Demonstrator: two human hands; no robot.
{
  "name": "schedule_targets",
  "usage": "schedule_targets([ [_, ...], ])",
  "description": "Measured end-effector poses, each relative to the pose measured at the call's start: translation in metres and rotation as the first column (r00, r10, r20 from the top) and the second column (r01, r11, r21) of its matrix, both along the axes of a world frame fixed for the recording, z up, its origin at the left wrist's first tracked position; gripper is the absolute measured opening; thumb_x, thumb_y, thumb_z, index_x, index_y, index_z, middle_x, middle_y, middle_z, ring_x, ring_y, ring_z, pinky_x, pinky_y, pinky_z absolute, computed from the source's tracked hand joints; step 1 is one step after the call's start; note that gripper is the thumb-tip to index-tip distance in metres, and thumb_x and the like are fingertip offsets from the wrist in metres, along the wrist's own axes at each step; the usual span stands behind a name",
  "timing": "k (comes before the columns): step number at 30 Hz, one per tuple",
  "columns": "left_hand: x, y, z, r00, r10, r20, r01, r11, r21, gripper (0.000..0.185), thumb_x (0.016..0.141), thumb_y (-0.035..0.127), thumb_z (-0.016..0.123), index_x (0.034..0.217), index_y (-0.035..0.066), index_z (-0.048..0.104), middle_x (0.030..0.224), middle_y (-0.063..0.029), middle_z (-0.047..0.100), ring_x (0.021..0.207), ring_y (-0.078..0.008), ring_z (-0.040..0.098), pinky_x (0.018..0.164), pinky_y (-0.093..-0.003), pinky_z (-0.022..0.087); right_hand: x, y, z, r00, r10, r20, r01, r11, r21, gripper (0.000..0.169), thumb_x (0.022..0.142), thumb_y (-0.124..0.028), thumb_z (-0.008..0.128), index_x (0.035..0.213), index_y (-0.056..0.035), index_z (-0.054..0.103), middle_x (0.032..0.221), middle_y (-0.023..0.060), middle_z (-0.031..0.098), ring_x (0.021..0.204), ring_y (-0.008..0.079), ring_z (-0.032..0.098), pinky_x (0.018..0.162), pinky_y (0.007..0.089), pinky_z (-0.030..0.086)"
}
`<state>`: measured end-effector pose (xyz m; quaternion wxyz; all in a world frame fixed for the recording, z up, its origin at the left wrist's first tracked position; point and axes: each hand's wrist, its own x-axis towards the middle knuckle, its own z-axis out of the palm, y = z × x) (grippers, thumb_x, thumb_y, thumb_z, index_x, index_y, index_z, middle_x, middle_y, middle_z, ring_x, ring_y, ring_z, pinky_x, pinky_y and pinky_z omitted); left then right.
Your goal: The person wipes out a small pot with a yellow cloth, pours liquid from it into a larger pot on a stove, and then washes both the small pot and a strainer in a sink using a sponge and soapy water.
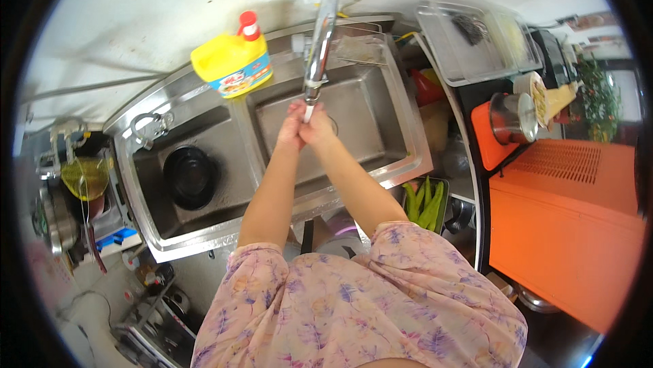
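Note:
My left hand (292, 125) and my right hand (317, 124) are together under the chrome faucet (320, 44), where a white stream of water falls on them. Both are over the right basin of a stainless steel double sink (352, 113). The fingers overlap and partly hide each other; I see no object in them. A yellow jug with a red cap (232, 64), bearing a label, stands behind the sink's divider. In the left basin lies a black round pan or bowl (190, 176).
Long green peppers (424, 203) lie in a container by my right arm. On the right are clear plastic trays (459, 46), a metal pot (512, 118) and an orange surface (561, 235). A second faucet (148, 128) rises at the left basin; a yellow-green strainer (84, 178) is further left.

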<state>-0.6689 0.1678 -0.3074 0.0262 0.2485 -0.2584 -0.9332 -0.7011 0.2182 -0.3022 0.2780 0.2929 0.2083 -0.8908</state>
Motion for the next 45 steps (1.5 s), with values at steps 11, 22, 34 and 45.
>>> schedule_targets([
  [11,-0.010,0.024,0.038,0.989,-0.132,0.060,0.122,0.980,0.158,0.033,0.090,0.042,0.049,0.101,0.011,0.059,0.097,-0.0095,0.063,0.088,-0.0309,0.061,0.076,-0.0488,0.050,-0.015,0.014,0.043,0.467,0.842,-0.269,0.395,0.074,0.916,0.019,0.079,-0.019,0.057,0.089,-0.0065,0.066,0.087,0.0190,0.065,0.082,0.0387,0.062,0.074,0.0447,0.049],
  [22,0.002,0.044,0.061,0.946,0.066,0.318,-0.265,0.724,0.637,0.055,0.096,0.053,0.024,0.104,0.007,0.054,0.098,-0.0143,0.061,0.080,-0.0359,0.057,0.072,-0.0504,0.049,-0.018,0.044,-0.002,0.230,0.972,0.042,0.419,-0.137,0.898,0.019,0.081,-0.020,0.056,0.092,-0.0068,0.062,0.088,0.0220,0.064,0.081,0.0409,0.062,0.068,0.0491,0.049],
  [34,0.000,-0.001,0.032,0.825,-0.096,0.557,0.300,0.910,-0.287,0.025,0.086,0.027,0.061,0.096,0.004,0.064,0.091,-0.0144,0.066,0.086,-0.0256,0.064,0.074,-0.0424,0.052,0.009,0.025,0.008,0.742,0.653,-0.152,-0.292,0.519,0.803,0.032,0.086,-0.014,0.055,0.112,0.0032,0.060,0.092,0.0089,0.066,0.079,0.0231,0.063,0.071,0.0350,0.049],
  [45,0.027,0.004,0.066,0.715,-0.092,0.693,0.694,-0.036,-0.720,0.027,0.087,0.017,0.051,0.107,0.005,0.063,0.112,-0.0189,0.063,0.104,-0.0337,0.062,0.084,-0.0410,0.051,-0.134,0.020,0.111,0.882,0.466,0.074,-0.462,0.818,0.343,0.028,0.095,-0.023,0.044,0.116,-0.0040,0.045,0.116,0.0186,0.048,0.107,0.0443,0.049,0.093,0.0649,0.040],
])
